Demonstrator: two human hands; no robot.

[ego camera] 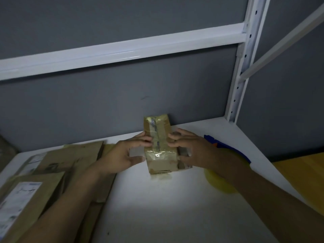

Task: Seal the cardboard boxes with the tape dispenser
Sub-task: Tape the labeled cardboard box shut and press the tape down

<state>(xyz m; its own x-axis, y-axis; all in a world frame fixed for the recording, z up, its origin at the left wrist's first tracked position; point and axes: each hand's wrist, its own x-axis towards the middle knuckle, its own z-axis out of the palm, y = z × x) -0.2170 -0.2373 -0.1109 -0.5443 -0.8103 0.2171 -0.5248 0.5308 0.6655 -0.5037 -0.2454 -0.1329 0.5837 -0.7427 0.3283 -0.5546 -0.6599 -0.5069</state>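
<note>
A small brown cardboard box point(160, 155), wrapped in glossy tape with a strip along its top seam, lies on the white shelf point(157, 204) near the grey back wall. My left hand point(126, 153) holds its left side, fingers on the top and thumb against the side. My right hand point(189, 148) holds the right side the same way, fingers pressing on the taped top. Behind my right forearm lies a blue object point(228, 146) with a yellow part point(219, 183); it looks like the tape dispenser and is mostly hidden.
Several flattened cardboard boxes point(52, 169) with white labels are piled on the left of the shelf. A white metal upright point(242, 71) and crossbar point(122, 50) frame the shelf. A yellow surface point(305, 174) lies beyond the right edge.
</note>
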